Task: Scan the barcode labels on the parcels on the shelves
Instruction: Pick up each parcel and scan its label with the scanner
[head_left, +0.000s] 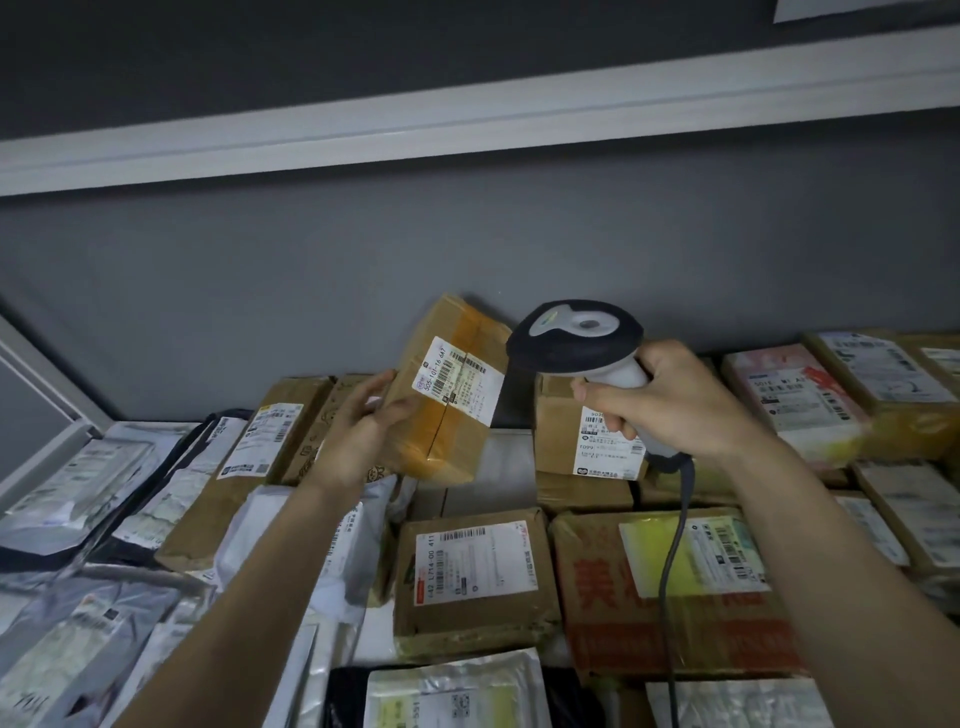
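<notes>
A small taped cardboard parcel (447, 415) is tilted up above the pile, its white barcode label (460, 378) facing me. My left hand (358, 426) holds it by its left side, thumb on the front face. My right hand (670, 400) grips the handle of a grey and black barcode scanner (576, 338), whose head sits just right of the label. The scanner's grey cable (675, 545) hangs down over the boxes below.
Labelled cardboard boxes (475, 571) and grey plastic mailers (78, 493) cover the shelf from left to right. A red-printed box (675, 597) lies under the cable. A dark grey wall (363, 249) with a white rail (467, 119) stands behind.
</notes>
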